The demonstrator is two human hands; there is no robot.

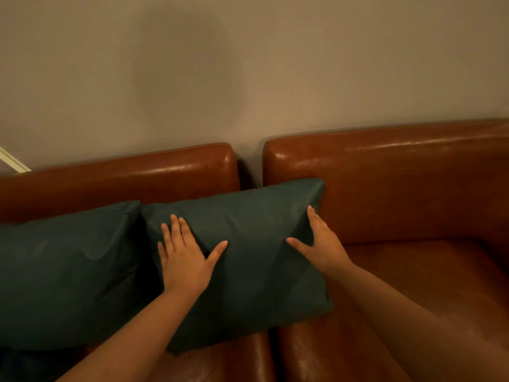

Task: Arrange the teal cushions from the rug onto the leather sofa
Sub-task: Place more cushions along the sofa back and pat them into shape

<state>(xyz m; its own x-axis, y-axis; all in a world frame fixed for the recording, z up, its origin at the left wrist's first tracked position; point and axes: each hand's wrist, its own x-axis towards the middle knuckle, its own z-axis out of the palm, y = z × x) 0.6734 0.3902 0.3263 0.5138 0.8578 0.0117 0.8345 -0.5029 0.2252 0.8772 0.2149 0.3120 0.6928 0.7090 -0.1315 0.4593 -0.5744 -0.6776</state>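
Note:
Two teal cushions lean side by side against the backrest of the brown leather sofa (399, 172). The left cushion (68, 271) stands alone, untouched. The middle cushion (248, 221) spans the gap between two back sections. My left hand (184, 257) lies flat on its front face, fingers spread. My right hand (321, 244) presses the cushion's right edge, thumb on the front and fingers along the side. Neither hand grips anything. The rug is out of view.
A plain beige wall (248, 64) rises behind the sofa. The seat on the right (427, 285) is bare leather. A white strip (13, 161) shows at the far left above the backrest.

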